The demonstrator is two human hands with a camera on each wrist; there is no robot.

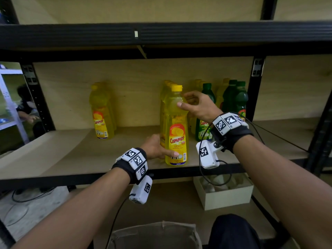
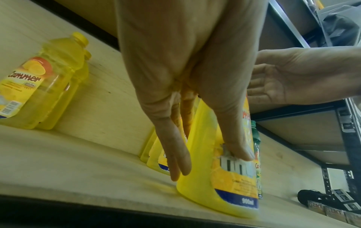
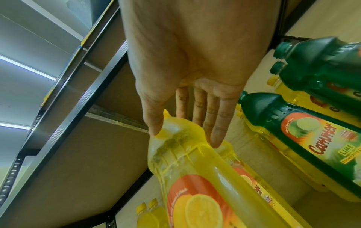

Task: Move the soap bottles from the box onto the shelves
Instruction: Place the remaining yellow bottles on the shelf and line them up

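A yellow soap bottle stands upright at the front edge of the wooden shelf, ahead of a row of matching yellow bottles. My left hand holds its base, thumb pressed on the front label and fingers along the left side. My right hand is at the neck. Its thumb tip touches the bottle's shoulder and its fingers lie loosely extended behind the neck. The box lies below, between my forearms; what is inside it is hidden.
More yellow bottles stand at the back left of the shelf. Green lime bottles and further green ones stand to the right. A white carton sits on the lower shelf. A seated person is at far left.
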